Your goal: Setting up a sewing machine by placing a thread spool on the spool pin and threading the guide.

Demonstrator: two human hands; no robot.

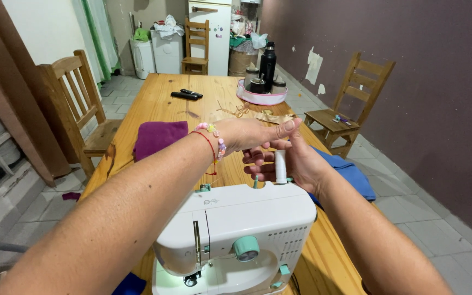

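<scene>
White thread spool (pixel 281 166) stands upright on the pin at the top far right of the white sewing machine (pixel 236 235), which sits at the near end of the wooden table (pixel 159 101). Right hand (pixel 296 161) is cupped behind the spool, fingers curled loosely round it and touching; whether they truly pinch it I cannot tell. Left hand (pixel 252 134) reaches across from the left just above the spool, fingers extended, thumb tip pressed toward the right hand, apparently nipping thread, though the thread is too thin to see.

Risks, as a judgement: the spool could tip or lift off its pin if the right hand pulls sideways; thread could slip from the fingertips or snag at the spool rim; crossed forearms hang over the machine, so a bump could shift the teal dial (pixel 245 247) or nudge the machine toward the table's right edge.

Counts: one spool, one machine, two hands, bead and red cord bracelets (pixel 216 143) on the left wrist. One purple cloth (pixel 159 137) left of the hands, one blue cloth (pixel 350 175) on the right. Two black remotes (pixel 187 94) far centre. One pink-rimmed tray (pixel 260 98) holding one black flask (pixel 268 64) plus small cups. Three wooden chairs: left (pixel 75 104), far (pixel 196 46), right (pixel 350 101).
</scene>
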